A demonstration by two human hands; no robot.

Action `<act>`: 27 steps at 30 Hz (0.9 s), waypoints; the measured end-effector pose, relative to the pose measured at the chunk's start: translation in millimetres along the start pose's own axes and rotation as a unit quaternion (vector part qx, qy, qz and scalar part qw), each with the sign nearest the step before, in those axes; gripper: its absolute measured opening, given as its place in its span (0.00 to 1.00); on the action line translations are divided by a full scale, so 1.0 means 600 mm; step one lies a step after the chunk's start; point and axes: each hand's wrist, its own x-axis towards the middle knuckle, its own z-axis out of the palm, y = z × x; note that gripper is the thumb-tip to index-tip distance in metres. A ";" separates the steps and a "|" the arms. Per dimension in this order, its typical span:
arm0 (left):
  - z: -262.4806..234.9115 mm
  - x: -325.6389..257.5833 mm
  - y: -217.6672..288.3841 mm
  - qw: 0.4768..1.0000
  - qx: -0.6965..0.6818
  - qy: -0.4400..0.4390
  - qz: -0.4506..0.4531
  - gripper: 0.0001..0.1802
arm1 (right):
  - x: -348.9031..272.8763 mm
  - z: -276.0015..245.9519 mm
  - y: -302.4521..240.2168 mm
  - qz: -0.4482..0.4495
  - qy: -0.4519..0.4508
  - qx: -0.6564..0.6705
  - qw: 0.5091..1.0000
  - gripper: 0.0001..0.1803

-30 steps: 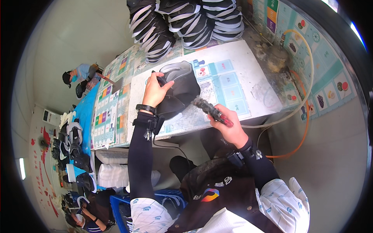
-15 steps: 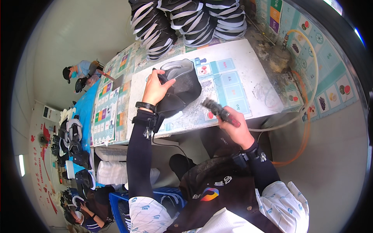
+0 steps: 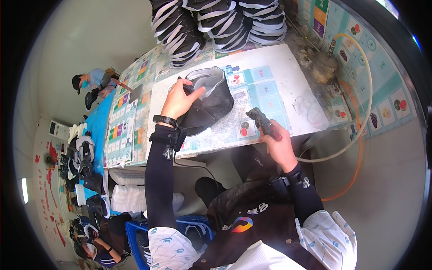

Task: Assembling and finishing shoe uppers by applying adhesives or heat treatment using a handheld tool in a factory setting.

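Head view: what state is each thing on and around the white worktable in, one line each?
Black shoe upper with grey lining: lying on its side on the table, opening up.
Left hand: grip closed on the shoe upper's rim.
Right hand: grip closed on the brush handle.
Dark bristle brush with red handle: lifted, apart from the shoe.
Black-and-white striped shoe uppers: stacked at the table's far edge.
White worktable: smeared, stained.

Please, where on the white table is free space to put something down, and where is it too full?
Free: the table patch right of the black shoe upper, beyond the brush in the right hand. Crowded: the far edge with stacked black-and-white shoe parts, the grimy right corner, and around the left hand.
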 end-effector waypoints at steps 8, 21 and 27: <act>-0.055 0.036 -0.001 0.964 0.071 0.225 0.122 0.09 | -0.019 -0.008 -0.050 -0.030 -0.025 0.122 0.992 0.13; -0.039 0.105 -0.063 0.986 0.103 -0.032 0.129 0.12 | -0.042 0.059 -0.014 -0.138 -0.015 -0.012 0.990 0.09; -0.037 0.105 -0.051 0.986 0.105 -0.042 0.126 0.12 | -0.054 0.057 -0.006 -0.134 -0.055 -0.050 0.988 0.09</act>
